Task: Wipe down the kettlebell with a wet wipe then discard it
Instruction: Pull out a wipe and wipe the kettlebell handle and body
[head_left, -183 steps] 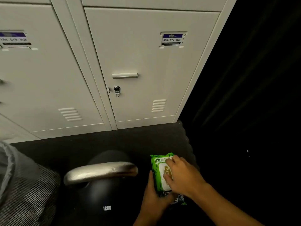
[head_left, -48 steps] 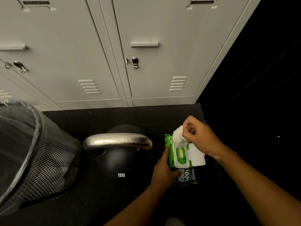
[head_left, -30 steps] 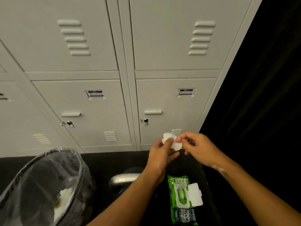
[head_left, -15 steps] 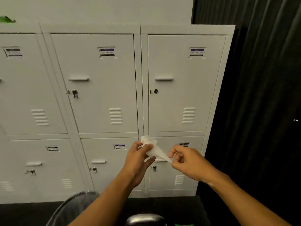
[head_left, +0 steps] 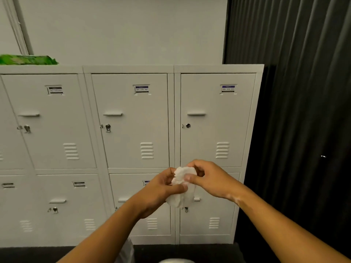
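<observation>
Up close, your left hand [head_left: 158, 188] and right hand [head_left: 207, 180] both pinching the crumpled wet wipe [head_left: 181, 186] between them at chest height, kettlebell handle [head_left: 176, 261] barely showing below, pale lockers [head_left: 133, 130] beyond.

This looks like a gym changing area or locker room: a bank of pale grey metal lockers [head_left: 131, 152] stands in two tiers against a plain white wall [head_left: 123, 29], each door with a small numbered label [head_left: 141, 89], a pull handle, a key lock [head_left: 107, 127] and vent slots. A dark pleated curtain [head_left: 303, 92] hangs just beside the lockers on the right, and the floor [head_left: 190, 252] at their foot is dark. A green packet [head_left: 26, 59] lies on top of the lockers at the far left, and the rounded metal top of a kettlebell handle [head_left: 176, 261] shows at the bottom edge.
</observation>
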The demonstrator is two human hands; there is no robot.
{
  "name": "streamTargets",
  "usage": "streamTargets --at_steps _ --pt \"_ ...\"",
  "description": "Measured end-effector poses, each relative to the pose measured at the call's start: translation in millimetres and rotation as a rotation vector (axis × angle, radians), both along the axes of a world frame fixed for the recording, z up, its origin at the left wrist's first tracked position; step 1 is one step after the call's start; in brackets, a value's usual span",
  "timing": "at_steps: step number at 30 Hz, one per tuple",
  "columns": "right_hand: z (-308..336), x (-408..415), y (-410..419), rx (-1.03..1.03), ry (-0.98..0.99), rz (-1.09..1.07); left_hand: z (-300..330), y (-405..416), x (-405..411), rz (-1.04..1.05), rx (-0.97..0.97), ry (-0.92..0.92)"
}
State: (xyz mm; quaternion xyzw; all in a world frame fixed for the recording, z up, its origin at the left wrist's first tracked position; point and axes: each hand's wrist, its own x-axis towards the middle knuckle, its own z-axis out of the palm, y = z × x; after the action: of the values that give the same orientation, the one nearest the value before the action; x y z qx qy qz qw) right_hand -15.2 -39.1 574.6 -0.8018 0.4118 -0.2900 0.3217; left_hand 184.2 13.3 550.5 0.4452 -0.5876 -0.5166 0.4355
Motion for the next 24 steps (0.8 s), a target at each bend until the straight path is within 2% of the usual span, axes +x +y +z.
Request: streamTargets --at_steps 3,10,16,21,24 --pt "9 -6 4 -0.054 0.011 -0.032 12 9 5 0.024 -0.033 -0.011" --pt "28 -16 10 -0.056 0.024 -0.012 31 15 17 0.130 -0.087 0.113" --pt "37 -23 15 -0.070 0.062 0.013 39 15 25 0.119 -0.054 0.202" --pt "41 -26 16 -0.023 0.164 0.005 48 21 21 0.213 -0.043 0.143" --pt "41 -25 18 -0.020 0.142 -0.024 51 22 22 0.159 0.039 0.207"
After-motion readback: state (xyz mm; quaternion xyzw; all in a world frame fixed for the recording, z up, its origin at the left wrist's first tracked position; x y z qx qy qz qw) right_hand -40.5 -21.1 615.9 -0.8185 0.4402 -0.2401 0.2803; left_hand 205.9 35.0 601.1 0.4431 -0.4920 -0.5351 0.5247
